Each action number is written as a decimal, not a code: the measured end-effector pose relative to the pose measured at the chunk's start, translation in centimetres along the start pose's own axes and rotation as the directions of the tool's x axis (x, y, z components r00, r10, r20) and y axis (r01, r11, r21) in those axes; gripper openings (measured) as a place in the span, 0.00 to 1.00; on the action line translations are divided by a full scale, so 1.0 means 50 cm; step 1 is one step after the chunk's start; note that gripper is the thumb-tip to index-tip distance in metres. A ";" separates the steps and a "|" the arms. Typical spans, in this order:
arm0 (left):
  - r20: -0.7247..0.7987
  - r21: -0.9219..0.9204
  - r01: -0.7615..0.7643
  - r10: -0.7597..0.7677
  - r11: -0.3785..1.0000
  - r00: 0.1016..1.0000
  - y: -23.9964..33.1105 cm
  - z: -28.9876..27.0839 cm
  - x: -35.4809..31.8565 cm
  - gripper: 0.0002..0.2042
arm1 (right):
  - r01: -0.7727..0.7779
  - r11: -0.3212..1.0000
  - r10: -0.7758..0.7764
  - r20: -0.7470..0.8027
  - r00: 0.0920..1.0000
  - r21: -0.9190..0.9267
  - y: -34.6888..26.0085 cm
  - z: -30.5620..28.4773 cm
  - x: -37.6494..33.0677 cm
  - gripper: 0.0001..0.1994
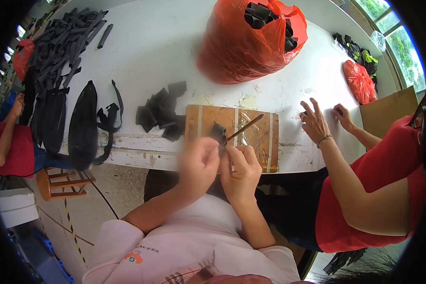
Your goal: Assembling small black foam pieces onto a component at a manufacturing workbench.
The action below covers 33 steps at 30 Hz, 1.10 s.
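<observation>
At the near edge of a brown board (pixel 201 124) striped with tape, my two hands meet. A small black fabric loop (pixel 217 132) stands up from my right hand (pixel 241 168), whose fingers are pinched around its lower end. My left hand (pixel 199 161) is curled closed right beside it, blurred by motion; whatever it holds is hidden. A thin brown stick (pixel 245 128) slants over the board, its near end at my right fingertips; I cannot tell whether they grip it. Left of the board lies a pile of flat black fabric pieces (pixel 158 110).
A red plastic bag (pixel 241 52) of black rolled pieces stands on the white table (pixel 151 42). Many dark strips (pixel 66 42) and black fabric parts (pixel 83 123) lie left. At right, a co-worker in red (pixel 364 203) reaches over the table near a cardboard box (pixel 388 111). A wooden stool (pixel 64 183) stands lower left.
</observation>
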<state>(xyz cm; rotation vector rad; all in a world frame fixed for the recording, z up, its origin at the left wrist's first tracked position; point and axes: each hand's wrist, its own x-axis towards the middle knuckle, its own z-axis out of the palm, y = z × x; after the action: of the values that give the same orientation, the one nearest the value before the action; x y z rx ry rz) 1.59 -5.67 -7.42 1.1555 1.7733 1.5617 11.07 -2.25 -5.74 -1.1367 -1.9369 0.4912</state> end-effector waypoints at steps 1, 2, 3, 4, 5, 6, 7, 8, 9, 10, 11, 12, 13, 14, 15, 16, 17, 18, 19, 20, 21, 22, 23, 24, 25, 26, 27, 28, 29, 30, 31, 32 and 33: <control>0.079 -0.320 0.242 -0.229 0.916 0.970 0.022 0.003 0.012 0.07 | 0.003 0.999 -0.004 -0.032 0.999 -0.052 0.012 0.009 -0.003 0.09; 0.085 -0.321 0.242 -0.226 0.916 0.970 0.029 -0.004 0.028 0.07 | 0.001 0.998 -0.003 -0.036 0.999 -0.055 0.017 0.010 -0.002 0.09; 0.288 -0.505 0.487 -0.393 0.712 0.873 0.031 -0.017 0.046 0.08 | -0.070 0.997 0.070 -0.054 0.996 0.015 0.023 0.009 -0.001 0.09; 0.506 -0.591 0.690 -0.475 0.417 0.721 0.032 -0.030 0.055 0.09 | -0.136 0.987 0.142 -0.063 0.988 0.089 0.026 0.009 -0.001 0.08; 0.608 -0.597 0.746 -0.440 0.296 0.661 0.032 -0.035 0.058 0.12 | -0.156 0.977 0.166 -0.064 0.984 0.142 0.033 0.009 0.003 0.05; 0.610 -0.596 0.747 -0.439 0.296 0.660 0.031 -0.038 0.058 0.12 | -0.157 0.978 0.167 -0.065 0.984 0.141 0.040 0.003 0.007 0.05; 0.668 -0.581 0.768 -0.381 0.269 0.639 0.031 -0.041 0.059 0.12 | -0.409 0.762 0.393 0.143 0.908 0.503 0.047 -0.006 0.012 0.04; 0.721 -0.564 0.789 -0.320 0.244 0.615 0.032 -0.044 0.061 0.12 | -0.604 0.362 0.484 0.411 0.773 0.710 0.053 -0.013 0.016 0.02; 0.682 -0.537 0.765 -0.351 0.355 0.641 0.024 -0.045 0.059 0.10 | -0.674 0.090 0.509 0.548 0.664 0.733 0.048 -0.024 0.025 0.01; 0.687 -0.535 0.766 -0.345 0.356 0.640 0.012 -0.036 0.054 0.10 | -0.692 -0.133 0.406 0.676 0.615 0.710 0.070 -0.027 0.019 0.02; 0.509 -0.477 0.576 -0.325 0.665 0.797 0.001 -0.022 0.048 0.09 | -0.680 -0.278 0.305 0.733 0.608 0.679 0.077 -0.021 0.011 0.02; 0.329 -0.322 0.327 -0.219 0.888 0.918 -0.001 -0.012 0.041 0.08 | -0.663 -0.413 0.195 0.772 0.605 0.624 0.077 -0.017 0.006 0.03; 0.223 -0.242 0.256 -0.203 0.936 0.953 0.004 -0.003 0.034 0.06 | -0.668 -0.434 0.179 0.784 0.594 0.605 0.074 -0.012 0.007 0.03; 0.224 -0.243 0.250 -0.197 0.937 0.954 0.004 0.002 0.027 0.06 | -0.673 -0.411 0.203 0.782 0.590 0.615 0.066 -0.014 0.013 0.04; 0.185 -0.215 0.215 -0.177 0.953 0.967 0.002 0.007 0.020 0.06 | -0.707 -0.310 0.246 0.772 0.587 0.636 0.058 -0.021 0.015 0.05; 0.144 -0.187 0.178 -0.153 0.966 0.978 0.010 0.010 0.024 0.07 | -0.734 -0.204 0.288 0.756 0.588 0.648 0.051 -0.030 0.020 0.06; 0.289 -0.344 0.391 -0.300 0.853 0.909 0.025 -0.001 0.033 0.08 | -0.730 -0.198 0.285 0.751 0.595 0.654 0.049 -0.039 0.025 0.06; 0.290 -0.347 0.383 -0.291 0.856 0.912 0.033 -0.014 0.053 0.08 | -0.748 -0.051 0.327 0.718 0.614 0.662 0.050 -0.048 0.030 0.07; 0.570 -0.572 0.628 -0.294 0.528 0.767 0.038 -0.029 0.074 0.08 | -0.751 0.094 0.366 0.679 0.636 0.653 0.047 -0.060 0.033 0.08; 0.786 -0.591 0.801 -0.153 0.097 0.598 0.047 -0.041 0.083 0.09 | -0.749 0.096 0.360 0.679 0.640 0.655 0.031 -0.072 0.047 0.08; 0.799 -0.596 0.801 0.060 -0.053 0.598 0.067 -0.039 0.080 0.07 | -0.635 0.275 0.265 0.578 0.772 0.722 0.007 -0.088 0.071 0.09; 0.792 -0.606 0.793 0.056 -0.052 0.609 0.093 -0.040 0.085 0.07 | -0.488 0.428 0.135 0.480 0.867 0.761 -0.015 -0.097 0.096 0.10; 0.768 -0.581 0.792 0.198 -0.188 0.610 0.127 -0.037 0.097 0.08 | -0.419 0.470 0.092 0.429 0.899 0.777 -0.032 -0.111 0.121 0.11; 0.716 -0.529 0.787 0.331 -0.316 0.614 0.151 -0.038 0.107 0.09 | -0.347 0.508 0.046 0.378 0.925 0.788 -0.042 -0.121 0.147 0.11; 0.755 -0.601 0.763 0.144 -0.238 0.640 0.164 -0.042 0.119 0.08 | -0.379 0.586 0.099 0.400 0.911 0.716 -0.040 -0.128 0.171 0.12; 0.755 -0.600 0.766 0.152 -0.232 0.638 0.156 -0.037 0.134 0.08 | -0.369 0.588 0.095 0.392 0.915 0.719 -0.020 -0.122 0.182 0.12; 0.792 -0.603 0.783 0.005 -0.153 0.611 0.132 -0.025 0.148 0.07 | -0.497 0.465 0.122 0.504 0.855 0.732 0.017 -0.102 0.183 0.12; 0.803 -0.591 0.803 -0.145 -0.077 0.578 0.105 -0.009 0.161 0.06 | -0.615 0.332 0.132 0.610 0.781 0.715 0.054 -0.081 0.183 0.12; 0.810 -0.576 0.817 -0.134 -0.002 0.571 0.090 -0.005 0.161 0.05 | -0.643 0.219 0.104 0.638 0.763 0.734 0.061 -0.064 0.166 0.13; 0.811 -0.575 0.818 -0.135 -0.002 0.570 0.085 0.001 0.160 0.05 | -0.644 0.217 0.105 0.638 0.763 0.734 0.066 -0.058 0.164 0.13; 0.717 -0.649 0.736 -0.169 0.190 0.676 0.094 0.005 0.150 0.05 | -0.589 0.254 0.114 0.581 0.806 0.767 0.060 -0.058 0.154 0.13; 0.612 -0.681 0.626 -0.174 0.379 0.771 0.099 0.008 0.141 0.06 | -0.532 0.291 0.122 0.521 0.845 0.795 0.057 -0.061 0.145 0.13; 0.542 -0.688 0.486 -0.064 0.539 0.838 0.097 0.002 0.141 0.11 | -0.501 0.407 0.131 0.494 0.859 0.764 0.061 -0.062 0.146 0.12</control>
<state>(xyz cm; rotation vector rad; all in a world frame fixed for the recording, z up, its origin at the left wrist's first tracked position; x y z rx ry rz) -0.65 0.22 -1.62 0.6202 0.6860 1.4531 13.33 5.38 -2.64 -0.6974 -1.3174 1.8124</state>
